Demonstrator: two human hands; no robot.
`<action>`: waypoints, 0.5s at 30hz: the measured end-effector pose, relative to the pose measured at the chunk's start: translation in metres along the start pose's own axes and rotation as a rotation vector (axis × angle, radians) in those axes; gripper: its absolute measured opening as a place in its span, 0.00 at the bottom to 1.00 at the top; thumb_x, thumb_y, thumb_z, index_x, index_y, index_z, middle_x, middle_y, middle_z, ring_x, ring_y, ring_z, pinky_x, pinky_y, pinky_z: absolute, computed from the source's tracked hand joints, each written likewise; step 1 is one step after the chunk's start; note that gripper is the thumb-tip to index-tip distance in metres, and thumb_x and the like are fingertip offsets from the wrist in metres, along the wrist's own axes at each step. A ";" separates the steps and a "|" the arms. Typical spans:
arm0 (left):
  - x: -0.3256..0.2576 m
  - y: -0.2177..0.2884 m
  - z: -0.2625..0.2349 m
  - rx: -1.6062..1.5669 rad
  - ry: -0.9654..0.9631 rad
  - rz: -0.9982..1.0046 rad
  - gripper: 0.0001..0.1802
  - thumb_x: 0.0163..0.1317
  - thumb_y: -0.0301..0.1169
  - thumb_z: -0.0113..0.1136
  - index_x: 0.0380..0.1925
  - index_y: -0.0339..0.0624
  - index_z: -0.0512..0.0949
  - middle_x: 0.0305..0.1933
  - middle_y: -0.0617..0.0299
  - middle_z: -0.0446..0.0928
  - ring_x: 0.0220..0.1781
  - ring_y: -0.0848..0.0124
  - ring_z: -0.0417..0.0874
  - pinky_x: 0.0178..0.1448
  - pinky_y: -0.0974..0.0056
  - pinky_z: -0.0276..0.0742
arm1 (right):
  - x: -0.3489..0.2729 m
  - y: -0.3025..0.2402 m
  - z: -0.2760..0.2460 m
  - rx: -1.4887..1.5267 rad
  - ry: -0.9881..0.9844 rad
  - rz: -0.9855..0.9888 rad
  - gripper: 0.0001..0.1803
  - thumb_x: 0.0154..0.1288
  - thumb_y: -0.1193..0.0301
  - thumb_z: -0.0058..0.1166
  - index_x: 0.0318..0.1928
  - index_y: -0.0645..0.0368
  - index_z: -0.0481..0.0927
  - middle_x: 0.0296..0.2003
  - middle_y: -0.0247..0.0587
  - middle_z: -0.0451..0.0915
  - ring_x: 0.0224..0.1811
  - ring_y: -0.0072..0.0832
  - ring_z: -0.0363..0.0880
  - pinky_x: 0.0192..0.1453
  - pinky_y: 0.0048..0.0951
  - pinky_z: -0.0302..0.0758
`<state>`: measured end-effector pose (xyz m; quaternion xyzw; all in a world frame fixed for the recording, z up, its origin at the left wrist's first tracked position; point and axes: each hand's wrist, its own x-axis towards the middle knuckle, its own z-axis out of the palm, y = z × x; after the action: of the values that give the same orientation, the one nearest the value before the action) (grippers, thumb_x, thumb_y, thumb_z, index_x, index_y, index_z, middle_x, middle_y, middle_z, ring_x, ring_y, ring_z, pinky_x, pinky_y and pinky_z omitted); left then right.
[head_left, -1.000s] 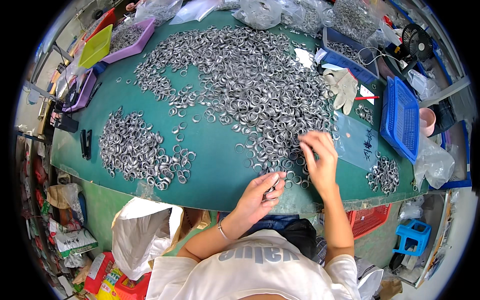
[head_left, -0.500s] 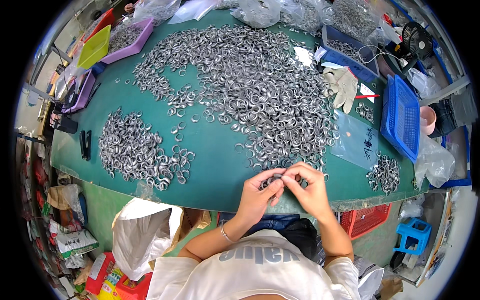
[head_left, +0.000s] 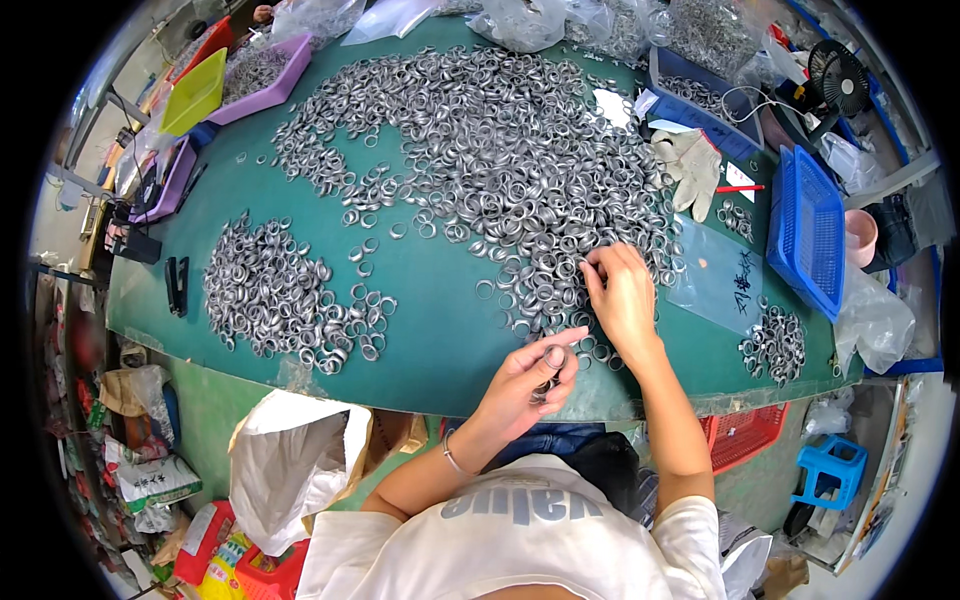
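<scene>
Near the table's front edge, my left hand [head_left: 525, 390] is curled around a few grey metal rings [head_left: 549, 372], its index finger stretched out to the right. My right hand [head_left: 624, 305] reaches over the near right part of a large heap of metal rings [head_left: 500, 160]. Its thumb and fingertips are bent together on a ring at the heap's surface, partly hidden by the fingers. To the left, apart from the large heap, lies a smaller pile of similar rings [head_left: 270, 290]. Another small pile of rings [head_left: 773, 345] is at the right front of the green table [head_left: 430, 345].
A blue basket [head_left: 806, 230], a work glove [head_left: 692, 172], a red pen [head_left: 740, 188] and a clear plastic bag [head_left: 715, 275] lie on the right. A black stapler-like tool [head_left: 176, 286] is at far left. Purple [head_left: 270, 90] and blue bins [head_left: 700, 100] stand at the back.
My right hand has left my left hand and moved forward onto the large heap. My left hand has stayed near the edge, its index finger now extended and the rings in it more visible.
</scene>
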<state>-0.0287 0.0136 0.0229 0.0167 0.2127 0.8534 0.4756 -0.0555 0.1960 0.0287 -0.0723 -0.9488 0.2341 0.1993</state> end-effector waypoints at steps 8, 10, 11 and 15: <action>0.000 0.004 -0.009 0.050 -0.051 -0.016 0.24 0.66 0.33 0.46 0.60 0.33 0.65 0.32 0.61 0.66 0.25 0.76 0.66 0.22 0.74 0.61 | -0.037 -0.024 -0.035 0.430 0.093 -0.127 0.06 0.49 0.83 0.61 0.30 0.65 0.79 0.26 0.42 0.78 0.28 0.32 0.75 0.33 0.30 0.70; 0.001 0.003 -0.012 0.029 -0.072 -0.002 0.25 0.66 0.36 0.45 0.59 0.33 0.65 0.34 0.60 0.68 0.26 0.75 0.67 0.22 0.73 0.61 | -0.047 -0.031 -0.042 0.489 0.077 -0.156 0.06 0.49 0.83 0.61 0.30 0.65 0.80 0.27 0.42 0.79 0.29 0.33 0.75 0.35 0.30 0.70; 0.001 0.002 -0.011 0.015 -0.065 0.010 0.25 0.67 0.39 0.44 0.59 0.33 0.65 0.35 0.59 0.69 0.25 0.75 0.67 0.22 0.72 0.61 | -0.051 -0.031 -0.043 0.514 0.078 -0.172 0.07 0.47 0.83 0.62 0.30 0.65 0.80 0.27 0.41 0.79 0.29 0.33 0.75 0.35 0.30 0.69; 0.001 0.004 0.001 0.009 0.147 -0.084 0.24 0.70 0.41 0.43 0.57 0.34 0.67 0.35 0.61 0.71 0.25 0.76 0.68 0.22 0.73 0.61 | -0.061 -0.034 -0.045 0.410 0.058 -0.318 0.09 0.45 0.80 0.63 0.31 0.62 0.81 0.29 0.37 0.78 0.31 0.34 0.75 0.36 0.32 0.68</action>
<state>-0.0321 0.0131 0.0250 -0.0526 0.2515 0.8306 0.4941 0.0170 0.1704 0.0607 0.1128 -0.8749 0.3850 0.2714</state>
